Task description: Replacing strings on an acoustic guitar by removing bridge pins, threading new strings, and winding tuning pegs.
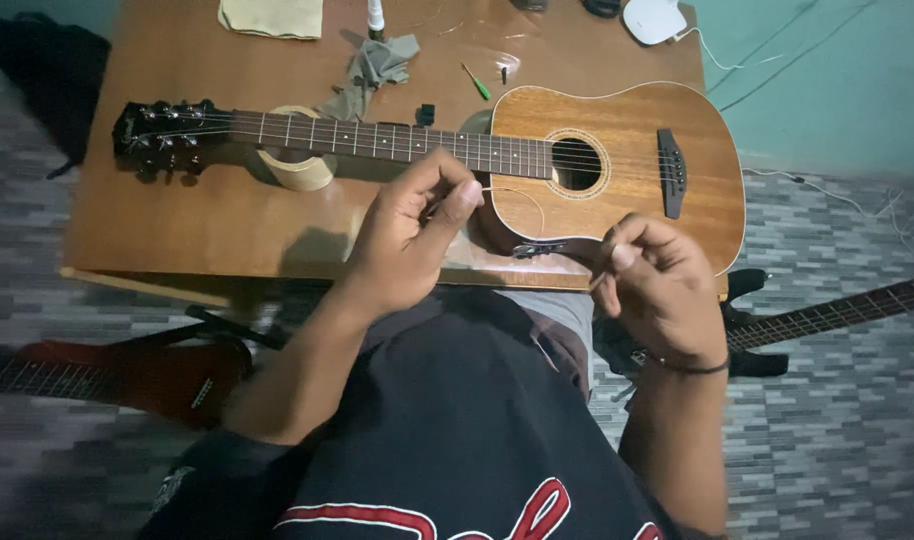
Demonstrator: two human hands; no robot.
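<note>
While pinched, both hands (417, 235) raise a guitar string (522, 195).

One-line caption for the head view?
Both hands, left hand and right hand, pinch a thin string above an acoustic guitar on a wooden table.

I count one acoustic guitar (537, 160) lying flat on one desk (207, 215). Two more guitars lie on the floor: one red (127, 375) at the left, one dark (827, 320) at the right. On the desk I see one roll of tape (299, 172) under the neck, one crumpled grey cloth (375, 68), one pale folded cloth (272, 17), one green-handled screwdriver (476, 82) and one white device (654, 19). Two hands, left (412, 235) and right (657, 285), pinch one thin guitar string (522, 195).
</note>
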